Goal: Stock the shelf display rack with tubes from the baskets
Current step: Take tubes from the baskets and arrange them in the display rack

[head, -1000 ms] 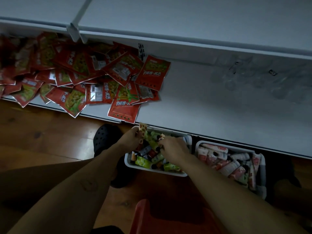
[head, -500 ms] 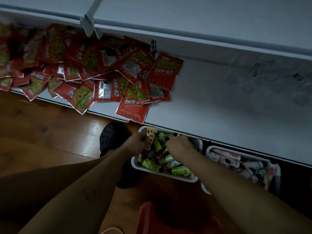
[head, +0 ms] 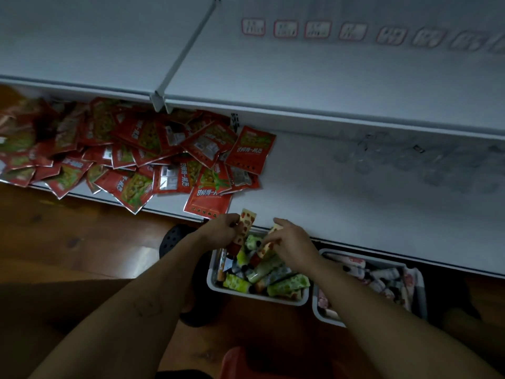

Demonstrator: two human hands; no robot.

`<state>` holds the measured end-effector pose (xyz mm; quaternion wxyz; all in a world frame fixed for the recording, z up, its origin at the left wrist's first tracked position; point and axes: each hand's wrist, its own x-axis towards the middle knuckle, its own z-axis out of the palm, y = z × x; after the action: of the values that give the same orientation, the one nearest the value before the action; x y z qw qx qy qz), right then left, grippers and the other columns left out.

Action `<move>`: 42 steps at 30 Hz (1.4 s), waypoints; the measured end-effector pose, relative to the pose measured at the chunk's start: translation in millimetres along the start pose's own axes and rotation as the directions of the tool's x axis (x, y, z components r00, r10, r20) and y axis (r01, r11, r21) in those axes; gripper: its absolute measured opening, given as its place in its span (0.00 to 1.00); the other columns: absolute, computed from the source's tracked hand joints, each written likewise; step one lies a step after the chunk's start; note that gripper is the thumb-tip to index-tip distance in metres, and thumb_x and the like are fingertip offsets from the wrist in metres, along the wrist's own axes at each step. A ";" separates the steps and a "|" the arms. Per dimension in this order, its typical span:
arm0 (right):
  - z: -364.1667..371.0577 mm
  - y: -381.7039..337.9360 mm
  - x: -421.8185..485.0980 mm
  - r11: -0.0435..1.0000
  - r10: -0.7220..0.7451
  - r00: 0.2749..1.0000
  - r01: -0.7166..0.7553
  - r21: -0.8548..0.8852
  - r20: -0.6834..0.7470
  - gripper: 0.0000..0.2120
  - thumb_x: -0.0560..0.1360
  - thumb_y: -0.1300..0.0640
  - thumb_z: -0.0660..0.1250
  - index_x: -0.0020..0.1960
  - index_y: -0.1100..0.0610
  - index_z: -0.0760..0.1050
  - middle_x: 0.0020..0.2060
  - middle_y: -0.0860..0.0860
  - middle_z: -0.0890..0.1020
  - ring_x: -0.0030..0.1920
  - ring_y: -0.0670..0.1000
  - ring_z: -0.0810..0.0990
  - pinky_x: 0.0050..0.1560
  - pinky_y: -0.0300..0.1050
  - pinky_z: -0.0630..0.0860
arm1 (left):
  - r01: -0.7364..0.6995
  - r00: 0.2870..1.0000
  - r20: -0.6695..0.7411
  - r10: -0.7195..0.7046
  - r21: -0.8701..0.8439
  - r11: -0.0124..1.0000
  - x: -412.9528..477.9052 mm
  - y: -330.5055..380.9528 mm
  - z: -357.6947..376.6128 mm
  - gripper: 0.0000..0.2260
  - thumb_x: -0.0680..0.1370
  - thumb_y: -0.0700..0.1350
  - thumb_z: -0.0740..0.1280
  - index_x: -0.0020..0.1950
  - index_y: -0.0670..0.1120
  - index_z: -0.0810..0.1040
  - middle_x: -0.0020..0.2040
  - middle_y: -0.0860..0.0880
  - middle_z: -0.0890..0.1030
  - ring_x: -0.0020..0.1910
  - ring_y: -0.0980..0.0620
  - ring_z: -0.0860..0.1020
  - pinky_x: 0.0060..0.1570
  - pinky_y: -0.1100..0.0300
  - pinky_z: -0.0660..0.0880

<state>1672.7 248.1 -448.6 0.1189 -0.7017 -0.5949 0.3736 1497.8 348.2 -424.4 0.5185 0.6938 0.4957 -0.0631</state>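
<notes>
At far left on the lower shelf [head: 341,203], a flat white panel, lies a loose overlapping pile of glossy red foil sachets [head: 153,160], rectangular, with green-and-yellow printed panels; several overhang the front edge. Below them runs a brown wooden plank floor [head: 68,236], on which a black perforated shoe [head: 172,239] is planted. Just beside the shoe, the left hand [head: 221,232] grips a slim tube [head: 246,228], cream with red spots and a flat crimped top, held tilted over the shelf edge. Directly below is the first basket [head: 246,294], a white rectangular tray with rounded corners, filled with loose tubes [head: 287,285], mostly green and yellow, lying crosswise. Above its right half, the right hand [head: 292,244] has its fingers curled round a second tube [head: 269,244] of the same spotted pattern, thumb raised. Touching the first basket on the right, the second basket [head: 420,294] holds pink-and-white tubes [head: 382,277]. Overhead, the upper shelf [head: 328,86] carries a thin upright divider [head: 185,56] and, at right, a blurred row of red-bordered labels [head: 317,30].
</notes>
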 end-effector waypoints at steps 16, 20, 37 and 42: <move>-133.9 -80.6 -69.2 0.689 -0.099 0.904 0.364 0.627 -0.417 0.29 0.74 0.69 0.68 0.64 0.39 0.72 0.52 0.42 0.80 0.46 0.43 0.82 0.43 0.37 0.78 | -0.375 0.922 -0.145 0.359 -0.098 0.922 -98.3 146.5 -74.1 0.08 0.82 0.46 0.59 0.53 0.48 0.77 0.45 0.48 0.81 0.46 0.49 0.81 0.51 0.51 0.77; -160.9 -106.1 -82.2 0.657 -0.153 0.848 0.471 0.589 -0.507 0.47 0.72 0.71 0.70 0.74 0.34 0.51 0.38 0.50 0.80 0.39 0.48 0.80 0.43 0.45 0.80 | -0.486 0.831 -0.294 0.473 0.029 0.873 -120.3 170.1 -85.2 0.09 0.82 0.51 0.59 0.56 0.48 0.75 0.48 0.50 0.81 0.48 0.50 0.80 0.50 0.52 0.77; -276.2 -169.6 -90.4 0.751 -0.071 0.742 0.480 0.454 -0.667 0.11 0.65 0.66 0.77 0.44 0.59 0.80 0.39 0.53 0.85 0.41 0.52 0.85 0.41 0.48 0.82 | -0.728 0.668 -0.470 0.578 -0.248 0.639 -145.8 240.2 -116.3 0.13 0.80 0.42 0.64 0.62 0.40 0.70 0.53 0.39 0.80 0.48 0.45 0.83 0.48 0.39 0.79; -295.5 -151.9 -79.4 0.787 -0.029 0.730 0.438 0.435 -0.682 0.07 0.66 0.63 0.77 0.41 0.58 0.80 0.36 0.53 0.84 0.39 0.52 0.83 0.40 0.47 0.81 | -0.723 0.669 -0.500 0.550 -0.267 0.637 -120.4 257.6 -122.7 0.10 0.79 0.43 0.67 0.57 0.40 0.74 0.49 0.41 0.83 0.50 0.43 0.82 0.50 0.43 0.80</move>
<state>1755.0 296.8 -120.7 0.5675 -0.6317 -0.4648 0.2508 1579.2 376.8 -127.0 0.5455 0.6858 0.3018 0.3756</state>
